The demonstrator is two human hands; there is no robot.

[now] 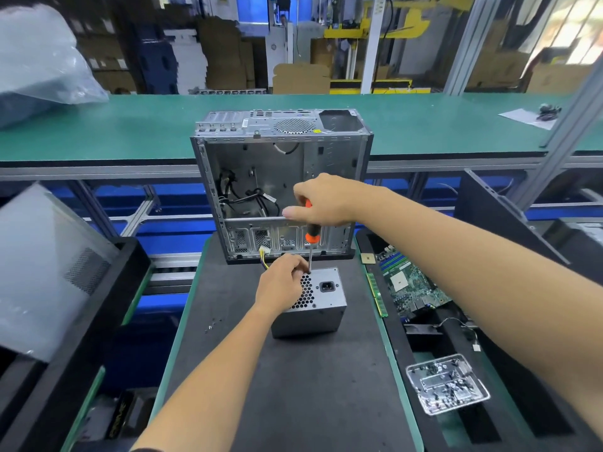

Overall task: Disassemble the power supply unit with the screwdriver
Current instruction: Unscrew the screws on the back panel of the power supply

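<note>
Both hands busy | right hand (321, 200) grips screwdriver (312, 234) | left hand (282, 282) holds power supply unit (318, 301)

just one head-mounted wide-angle view, looking forward and down over the black work mat (293, 386), pretty close in, with the green bench (130, 125) further back.

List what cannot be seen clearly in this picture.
- Head view: screwdriver tip and screw, too small, beside left hand.
- Power supply unit left part, hidden by that hand.
- Handle top, hidden inside right hand.
- Loose screws, too small to count.
</note>
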